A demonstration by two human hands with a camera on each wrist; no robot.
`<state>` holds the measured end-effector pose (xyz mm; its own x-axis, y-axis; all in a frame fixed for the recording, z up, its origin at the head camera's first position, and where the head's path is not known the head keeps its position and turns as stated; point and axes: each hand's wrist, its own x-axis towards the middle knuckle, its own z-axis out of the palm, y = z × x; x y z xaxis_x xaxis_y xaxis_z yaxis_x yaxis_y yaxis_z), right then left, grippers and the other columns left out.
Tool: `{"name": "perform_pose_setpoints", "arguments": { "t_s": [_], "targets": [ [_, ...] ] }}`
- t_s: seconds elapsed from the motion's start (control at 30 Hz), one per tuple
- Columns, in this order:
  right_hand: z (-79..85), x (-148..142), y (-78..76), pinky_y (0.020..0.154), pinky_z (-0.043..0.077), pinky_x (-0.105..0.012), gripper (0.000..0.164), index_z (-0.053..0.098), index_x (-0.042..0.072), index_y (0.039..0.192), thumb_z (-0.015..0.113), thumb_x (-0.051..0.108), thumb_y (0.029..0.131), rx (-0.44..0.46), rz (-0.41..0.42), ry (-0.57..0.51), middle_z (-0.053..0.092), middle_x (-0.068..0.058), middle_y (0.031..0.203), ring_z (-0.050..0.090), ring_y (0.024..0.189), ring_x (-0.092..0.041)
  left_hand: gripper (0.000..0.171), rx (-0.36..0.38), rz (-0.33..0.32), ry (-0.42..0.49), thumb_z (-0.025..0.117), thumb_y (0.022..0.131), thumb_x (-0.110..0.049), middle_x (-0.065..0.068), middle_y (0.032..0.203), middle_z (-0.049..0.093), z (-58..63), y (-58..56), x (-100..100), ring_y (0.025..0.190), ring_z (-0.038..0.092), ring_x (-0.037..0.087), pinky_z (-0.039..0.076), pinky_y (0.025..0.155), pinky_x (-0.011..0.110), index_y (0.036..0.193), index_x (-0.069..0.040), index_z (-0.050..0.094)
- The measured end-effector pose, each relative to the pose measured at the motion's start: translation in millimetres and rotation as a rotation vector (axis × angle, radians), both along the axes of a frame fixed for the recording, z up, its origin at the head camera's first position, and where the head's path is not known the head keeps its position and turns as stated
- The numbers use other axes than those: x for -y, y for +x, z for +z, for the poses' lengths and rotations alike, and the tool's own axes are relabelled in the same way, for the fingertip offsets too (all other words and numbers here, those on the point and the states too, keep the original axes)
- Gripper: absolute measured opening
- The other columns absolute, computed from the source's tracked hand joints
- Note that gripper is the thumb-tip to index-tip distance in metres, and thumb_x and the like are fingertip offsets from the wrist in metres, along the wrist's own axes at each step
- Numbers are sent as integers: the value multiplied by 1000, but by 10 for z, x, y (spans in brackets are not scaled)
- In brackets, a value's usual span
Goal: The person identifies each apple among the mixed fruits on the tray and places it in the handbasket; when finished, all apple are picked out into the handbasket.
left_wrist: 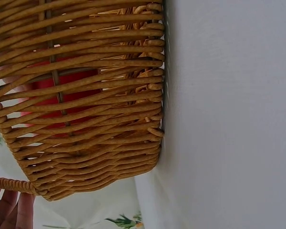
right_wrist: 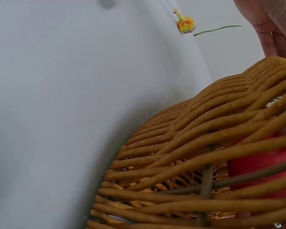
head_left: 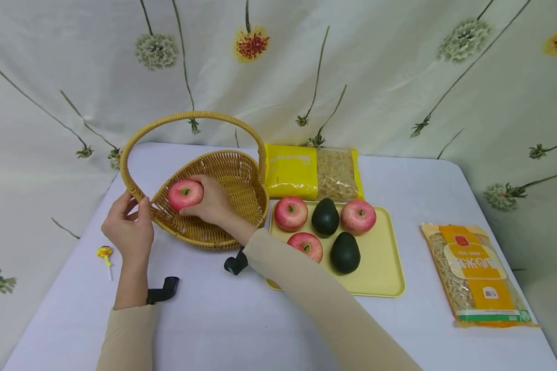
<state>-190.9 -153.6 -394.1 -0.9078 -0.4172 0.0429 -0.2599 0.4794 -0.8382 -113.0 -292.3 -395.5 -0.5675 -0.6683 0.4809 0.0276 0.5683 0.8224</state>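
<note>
A woven wicker basket (head_left: 243, 198) with a tall arched handle (head_left: 192, 114) stands at the left of the table. My left hand (head_left: 132, 232) pinches the near left foot of that handle between thumb and fingers, also visible at the handle in the left wrist view. Inside the basket, my right hand (head_left: 212, 201) holds a red apple (head_left: 178, 195) near the left end, fingers and thumb on its right side. Through the weave, the red of the apple (left_wrist: 74, 90) shows in the left wrist view; the basket wall hides the rest.
Right of the basket, a yellow tray (head_left: 380, 268) bears several apples (head_left: 358, 216) and two avocados (head_left: 345, 252). A yellow pasta bag (head_left: 291, 172) lies behind it. Another food bag (head_left: 480, 275) lies far right. A lollipop (head_left: 104, 253) is left of my left forearm.
</note>
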Motion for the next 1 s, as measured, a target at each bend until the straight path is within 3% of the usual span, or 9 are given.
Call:
{"name": "perform_pose_setpoints", "arguments": {
  "t_s": [0.2,0.43,0.7,1.0],
  "targets": [
    [3,-7,8,96,48,-23,78,48,16,138,87,26,71,9,23,41,55,1,131,53,118,-13,31,2,0,-16,65,93,-22,8,114,72,-14,-15,3,96,64,-7,48,76,5,122,-15,70],
    [-26,5,12,95,48,-22,76,48,15,137,87,27,73,17,8,69,56,1,131,53,116,-12,30,-19,-10,-5,66,91,-17,7,112,73,4,-1,-22,91,60,-13,47,74,4,120,-13,71],
    [-25,12,13,97,47,-21,58,54,14,132,80,26,81,4,6,102,59,0,129,53,119,-14,30,-17,4,-20,65,92,-20,9,113,72,-11,-8,-5,93,62,-10,47,74,3,120,-13,71],
    [-24,6,38,98,47,-21,57,52,12,134,77,26,84,41,-2,113,58,-1,132,52,122,-14,31,6,19,-22,64,93,-24,6,116,72,-7,-2,-14,96,64,-6,48,75,3,122,-16,70]
  ]
}}
